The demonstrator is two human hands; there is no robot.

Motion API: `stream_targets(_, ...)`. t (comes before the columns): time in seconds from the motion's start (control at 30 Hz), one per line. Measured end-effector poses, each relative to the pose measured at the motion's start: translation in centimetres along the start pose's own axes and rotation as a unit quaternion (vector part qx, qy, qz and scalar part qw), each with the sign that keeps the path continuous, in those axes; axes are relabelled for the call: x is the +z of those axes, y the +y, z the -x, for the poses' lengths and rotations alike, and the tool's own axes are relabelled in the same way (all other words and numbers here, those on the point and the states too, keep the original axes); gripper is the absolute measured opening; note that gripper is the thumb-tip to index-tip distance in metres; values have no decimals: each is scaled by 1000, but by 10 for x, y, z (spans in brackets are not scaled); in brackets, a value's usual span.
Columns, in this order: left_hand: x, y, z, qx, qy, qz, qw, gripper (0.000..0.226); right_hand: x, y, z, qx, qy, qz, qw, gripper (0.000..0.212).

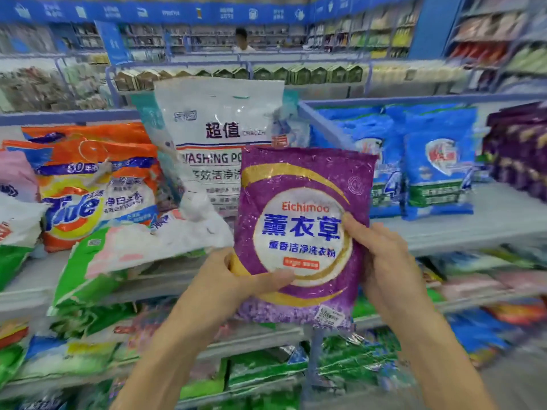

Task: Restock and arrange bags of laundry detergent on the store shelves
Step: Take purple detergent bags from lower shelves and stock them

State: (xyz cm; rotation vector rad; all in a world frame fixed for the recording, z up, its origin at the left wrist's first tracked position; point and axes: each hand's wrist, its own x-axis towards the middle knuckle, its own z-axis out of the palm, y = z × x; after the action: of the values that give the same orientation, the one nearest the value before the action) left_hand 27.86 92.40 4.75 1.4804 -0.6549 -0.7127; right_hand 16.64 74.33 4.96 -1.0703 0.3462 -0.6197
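I hold a purple Eichimoo detergent bag (302, 226) upright in front of the shelves, its label facing me. My left hand (236, 279) grips its lower left edge, thumb across the front. My right hand (381, 261) grips its right edge, thumb on the white circle. Behind it a tall white washing-powder bag (213, 137) stands on the upper shelf (473, 229). Orange Tide bags (94, 184) stand to the left. A green and pink bag (118, 261) lies flat at the shelf's front edge.
Blue detergent bags (435, 167) stand right of the white bag, and dark purple bags (521, 152) fill the far right. Lower shelves (266, 338) hold green, blue and red bags. A person (242, 39) stands beyond the far aisle shelves.
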Motion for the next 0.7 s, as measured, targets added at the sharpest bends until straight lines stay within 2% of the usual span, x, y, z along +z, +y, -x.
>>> stream_targets(0.1, 60, -4, -3, -18, 12, 38, 999, 53, -52, -23, 23, -41, 45, 9, 998, 21)
stream_targets(0.2, 118, -9, -4, -25, -14, 85, 996, 38, -102, -43, 44, -56, 88, 5, 995, 26)
stream_targets(0.27, 154, -12, -4, -24, -35, 96, 995, 28, -132, -56, 58, -64, 114, 1, 991, 22)
stream_targets(0.37, 206, -16, -2, -36, -65, 98, 992, 32, -176, -74, 77, -71, 149, -20, 986, 16)
stream_targets(0.53, 281, -24, -11, -63, -76, 121, 988, 32, -239, -91, 103, -86, 182, -21, 979, 25)
stream_targets(0.63, 325, -24, -22, -75, -88, 132, 984, 36, -280, -100, 118, -63, 191, -30, 979, 44)
stream_targets(0.7, 354, -24, -33, -78, -102, 137, 982, 39, -306, -107, 122, -61, 195, -35, 978, 45)
